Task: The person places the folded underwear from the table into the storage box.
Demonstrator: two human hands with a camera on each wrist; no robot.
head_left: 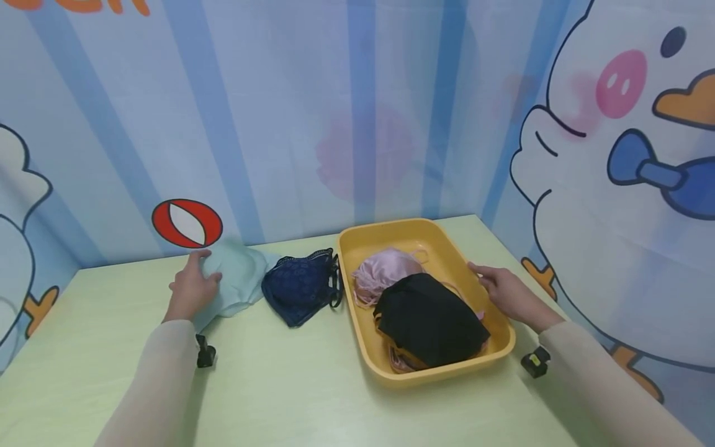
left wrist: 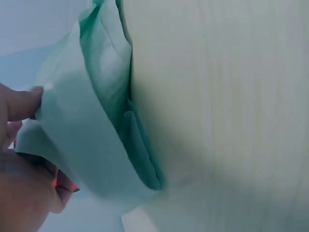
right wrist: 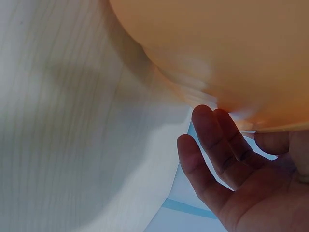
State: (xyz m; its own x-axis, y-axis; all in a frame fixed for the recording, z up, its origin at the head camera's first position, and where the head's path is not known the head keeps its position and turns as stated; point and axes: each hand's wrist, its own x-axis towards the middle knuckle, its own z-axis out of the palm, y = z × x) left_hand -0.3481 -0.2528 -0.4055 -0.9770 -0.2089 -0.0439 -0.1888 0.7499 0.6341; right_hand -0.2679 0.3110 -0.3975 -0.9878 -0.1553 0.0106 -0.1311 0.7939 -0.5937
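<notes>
On the left, my left hand pinches the edge of a mint-green bra. In the left wrist view, the thumb lies on the near face of its folded fabric, the other fingers behind it. A navy lace bra lies right beside it on the table. My right hand holds the right rim of a yellow tray. Seen from the right wrist, several fingers extend below the rim near the tray's outer wall. Inside the tray are a pink satin bra and a black garment with orange edging.
The pale wooden table ends at the back against a blue striped curtain with cartoon prints. Another printed panel with a large white bird stands close along the right side. Dark wrist cameras sit at both cuffs.
</notes>
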